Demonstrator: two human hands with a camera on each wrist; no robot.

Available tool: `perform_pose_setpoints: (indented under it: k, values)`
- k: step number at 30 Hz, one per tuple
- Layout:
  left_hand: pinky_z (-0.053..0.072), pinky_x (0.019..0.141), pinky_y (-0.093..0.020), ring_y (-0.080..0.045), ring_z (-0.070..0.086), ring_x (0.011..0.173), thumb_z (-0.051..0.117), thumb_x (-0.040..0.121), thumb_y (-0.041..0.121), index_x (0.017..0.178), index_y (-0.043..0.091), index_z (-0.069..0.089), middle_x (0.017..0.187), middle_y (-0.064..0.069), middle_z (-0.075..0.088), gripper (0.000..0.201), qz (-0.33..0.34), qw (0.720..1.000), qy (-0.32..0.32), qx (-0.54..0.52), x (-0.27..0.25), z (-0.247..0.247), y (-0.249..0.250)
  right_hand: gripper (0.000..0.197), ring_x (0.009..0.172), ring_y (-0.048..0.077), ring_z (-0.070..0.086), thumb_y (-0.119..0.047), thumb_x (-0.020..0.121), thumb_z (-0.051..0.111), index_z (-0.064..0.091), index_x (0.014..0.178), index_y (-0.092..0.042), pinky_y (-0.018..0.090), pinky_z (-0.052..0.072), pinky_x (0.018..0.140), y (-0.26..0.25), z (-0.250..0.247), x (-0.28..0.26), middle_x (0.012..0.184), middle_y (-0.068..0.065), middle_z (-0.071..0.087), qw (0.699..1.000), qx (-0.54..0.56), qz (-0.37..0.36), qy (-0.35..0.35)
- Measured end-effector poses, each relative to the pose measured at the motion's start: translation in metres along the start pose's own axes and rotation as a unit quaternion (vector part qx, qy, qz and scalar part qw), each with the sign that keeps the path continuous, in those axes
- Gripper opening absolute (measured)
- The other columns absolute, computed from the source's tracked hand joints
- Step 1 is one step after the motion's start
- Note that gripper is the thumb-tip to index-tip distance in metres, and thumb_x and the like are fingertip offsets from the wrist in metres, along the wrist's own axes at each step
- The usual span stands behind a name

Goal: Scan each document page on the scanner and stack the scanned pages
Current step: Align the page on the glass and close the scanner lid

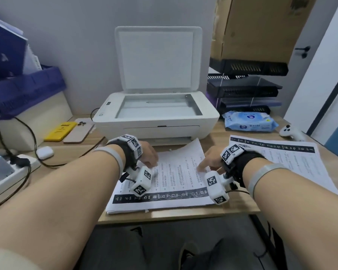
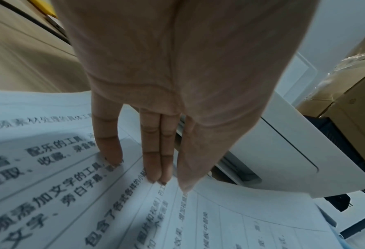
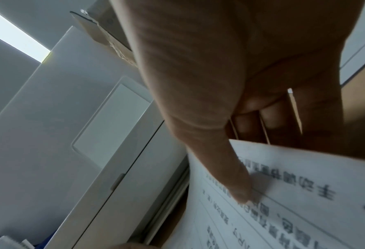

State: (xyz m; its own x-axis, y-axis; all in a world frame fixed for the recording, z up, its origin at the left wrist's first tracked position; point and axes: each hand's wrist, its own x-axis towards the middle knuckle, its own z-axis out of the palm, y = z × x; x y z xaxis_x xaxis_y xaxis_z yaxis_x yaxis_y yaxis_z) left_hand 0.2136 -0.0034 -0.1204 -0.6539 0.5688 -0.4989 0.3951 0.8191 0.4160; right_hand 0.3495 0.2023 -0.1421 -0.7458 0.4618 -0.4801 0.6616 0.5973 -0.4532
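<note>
The white scanner (image 1: 156, 121) stands at the back of the desk with its lid (image 1: 157, 59) raised and nothing on its glass (image 1: 158, 107). In front of it lies a stack of printed pages (image 1: 176, 184). My left hand (image 1: 148, 154) lies flat on the stack's left part, and its straight fingertips (image 2: 154, 175) touch the top page (image 2: 49, 185). My right hand (image 1: 209, 158) pinches the top page's right edge, thumb (image 3: 230, 176) on the print and fingers curled beneath the sheet (image 3: 305, 193). That page's far corner curls up toward the scanner (image 3: 92, 134).
A second pile of printed pages (image 1: 292, 164) lies at the right. Wet wipes (image 1: 249, 121), a white controller (image 1: 290, 131) and black letter trays (image 1: 244, 90) sit behind it. At the left are two phones (image 1: 60, 131), an earbud case (image 1: 45, 152), a power strip (image 1: 12, 172) and cables.
</note>
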Motion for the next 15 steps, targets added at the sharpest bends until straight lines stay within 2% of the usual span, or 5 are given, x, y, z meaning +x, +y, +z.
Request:
perform_pose_setpoints:
  k: [3, 6, 9, 12, 15]
  values:
    - [0.050, 0.056, -0.023, -0.009, 0.070, 0.097, 0.067, 0.089, 0.015, 0.129, 0.014, 0.060, 0.109, -0.001, 0.073, 0.041, -0.009, 0.998, -0.005, -0.059, 0.000, -0.005, -0.009, 0.013, 0.050, 0.015, 0.050, -0.017, 0.079, 0.079, 0.069, 0.078, -0.009, 0.021, 0.042, 0.047, -0.004, -0.003, -0.006, 0.060, 0.002, 0.059, 1.000, 0.002, -0.026, -0.015]
    - [0.055, 0.058, -0.023, -0.014, 0.072, 0.092, 0.070, 0.086, 0.013, 0.129, 0.011, 0.058, 0.101, -0.004, 0.075, 0.044, -0.022, 0.994, 0.013, -0.107, -0.005, -0.011, -0.020, 0.012, 0.059, 0.015, 0.058, -0.010, 0.086, 0.071, 0.074, 0.094, 0.000, 0.020, 0.046, 0.047, -0.006, -0.012, -0.009, 0.087, 0.015, 0.073, 0.997, 0.040, -0.070, 0.006]
    - [0.051, 0.043, -0.018, -0.016, 0.070, 0.097, 0.072, 0.086, 0.024, 0.133, 0.010, 0.054, 0.112, -0.006, 0.071, 0.052, -0.034, 0.994, 0.052, -0.084, -0.020, -0.024, -0.029, 0.011, 0.053, 0.007, 0.060, -0.010, 0.091, 0.067, 0.072, 0.081, -0.011, 0.018, 0.046, 0.045, -0.006, -0.027, -0.013, 0.084, 0.009, 0.073, 0.991, 0.064, -0.103, 0.049]
    - [0.058, 0.066, -0.031, -0.017, 0.069, 0.099, 0.076, 0.077, 0.049, 0.122, 0.013, 0.060, 0.108, -0.002, 0.071, 0.060, -0.055, 0.994, 0.091, -0.030, -0.033, -0.043, -0.042, 0.010, 0.073, 0.018, 0.069, -0.011, 0.092, 0.067, 0.071, 0.084, -0.015, 0.032, 0.059, 0.068, -0.005, -0.045, -0.016, 0.093, 0.007, 0.074, 0.978, 0.124, -0.132, 0.103]
    - [0.055, 0.087, -0.038, -0.019, 0.070, 0.096, 0.075, 0.068, 0.061, 0.104, 0.013, 0.070, 0.093, 0.003, 0.075, 0.060, -0.069, 0.993, 0.077, -0.057, -0.043, -0.060, -0.051, 0.008, 0.091, 0.027, 0.071, -0.011, 0.092, 0.065, 0.072, 0.095, -0.015, 0.047, 0.058, 0.087, -0.009, -0.063, -0.020, 0.098, 0.006, 0.074, 0.960, 0.181, -0.145, 0.155]
